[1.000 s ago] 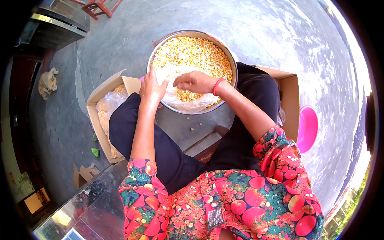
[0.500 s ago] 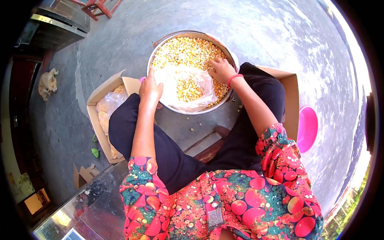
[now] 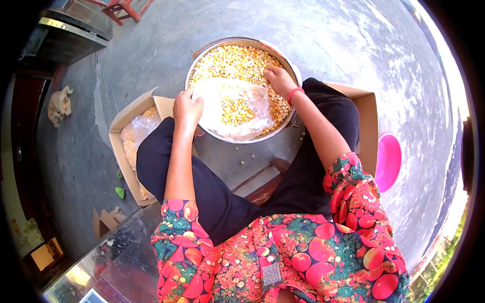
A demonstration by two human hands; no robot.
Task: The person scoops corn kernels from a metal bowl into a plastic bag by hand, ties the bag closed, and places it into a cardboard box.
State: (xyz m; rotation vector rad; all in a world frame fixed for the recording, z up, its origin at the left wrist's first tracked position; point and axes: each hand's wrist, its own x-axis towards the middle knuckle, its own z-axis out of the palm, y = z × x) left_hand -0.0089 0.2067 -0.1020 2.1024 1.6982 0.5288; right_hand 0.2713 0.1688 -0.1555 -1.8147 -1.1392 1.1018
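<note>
A round metal pot (image 3: 296,76) full of yellow corn kernels (image 3: 237,58) stands on the floor in front of my knees. Across the near part of the kernels lies a clear plastic bag (image 3: 260,103), with some kernels showing in or through it. My left hand (image 3: 188,110) is closed on the bag's left edge, at the pot's left rim. Over the kernels on the right side, my right hand (image 3: 280,81) has its fingers curled together. What it holds, if anything, is hidden from view.
At my left knee, an open cardboard box (image 3: 121,121) contains bagged kernels. Another cardboard box (image 3: 369,118) stands by my right knee, beside a pink basin (image 3: 389,161). A red wooden stool (image 3: 121,9) and a pale animal (image 3: 60,106) are farther off.
My right hand has lifted slightly up and left, its fingers now drawn together instead of spread on the kernels. The left hand has shifted slightly, and the bag lies flatter.
</note>
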